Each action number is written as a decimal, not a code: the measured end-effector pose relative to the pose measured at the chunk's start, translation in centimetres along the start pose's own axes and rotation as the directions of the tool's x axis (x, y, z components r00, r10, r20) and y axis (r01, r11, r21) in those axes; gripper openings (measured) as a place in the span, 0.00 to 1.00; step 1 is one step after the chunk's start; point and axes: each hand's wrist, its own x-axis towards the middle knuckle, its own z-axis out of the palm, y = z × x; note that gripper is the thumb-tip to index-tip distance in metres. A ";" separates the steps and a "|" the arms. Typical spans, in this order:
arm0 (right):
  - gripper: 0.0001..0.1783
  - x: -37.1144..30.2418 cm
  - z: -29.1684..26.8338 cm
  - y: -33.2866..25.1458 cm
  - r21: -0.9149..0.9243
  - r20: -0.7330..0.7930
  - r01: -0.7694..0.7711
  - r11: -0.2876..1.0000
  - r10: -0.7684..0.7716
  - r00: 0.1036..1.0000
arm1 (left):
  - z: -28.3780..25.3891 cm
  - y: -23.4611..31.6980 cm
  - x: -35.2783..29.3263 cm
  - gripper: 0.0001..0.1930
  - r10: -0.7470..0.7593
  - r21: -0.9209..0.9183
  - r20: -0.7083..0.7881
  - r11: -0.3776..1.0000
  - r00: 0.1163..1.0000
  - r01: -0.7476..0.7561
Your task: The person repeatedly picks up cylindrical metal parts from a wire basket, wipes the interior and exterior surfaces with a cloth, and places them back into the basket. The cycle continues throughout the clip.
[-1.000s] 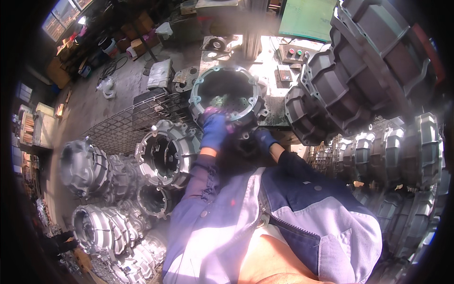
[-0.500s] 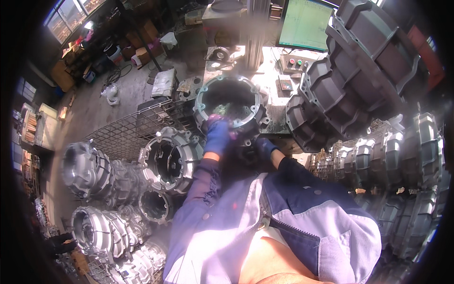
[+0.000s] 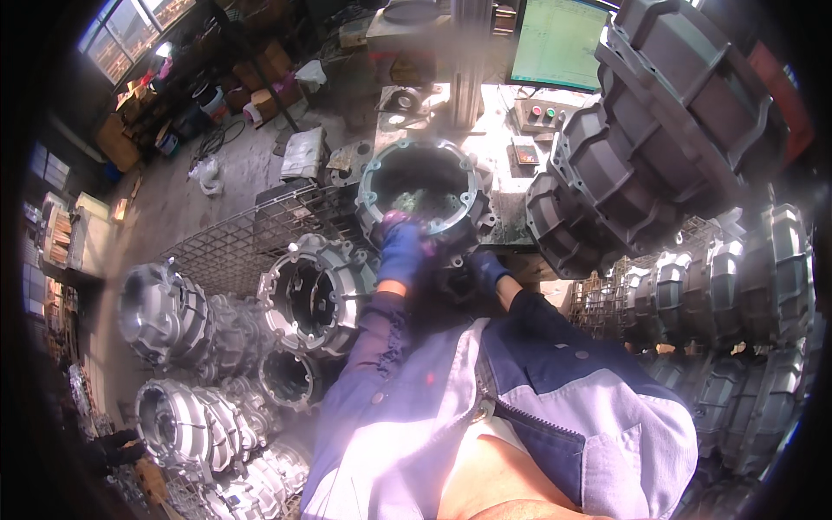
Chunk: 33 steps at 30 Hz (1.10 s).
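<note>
A round, open-topped cast metal housing (image 3: 474, 192) with bolt lugs around its rim stands before me at the bench. My left hand (image 3: 403, 250), in a blue and purple-pink glove, is closed over its near left rim, a little blurred. Low at the near right side of the housing is my right hand (image 3: 488, 268), gloved in dark blue. Its fingers are hidden in shadow against the casting, so their grip cannot be made out. Inside, the housing is dark, with a speckled greenish patch at the bottom.
Silvery housings (image 3: 308, 299) are piled at my left beside a wire mesh cage (image 3: 230, 247). Large dark grey housings (image 3: 667, 113) loom close on the right, above more castings (image 3: 719, 286). Behind the bench are a monitor (image 3: 559, 43) and a button box (image 3: 539, 114).
The view has shifted very slightly. Both hands stay at the same places on the housing.
</note>
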 end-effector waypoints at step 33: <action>0.16 6.0 6.2 9.0 0.642 -0.095 -0.469 0.607 0.670 0.736 | 0.9 -0.4 0.1 0.19 -0.201 -0.002 0.278 0.978 0.939 0.209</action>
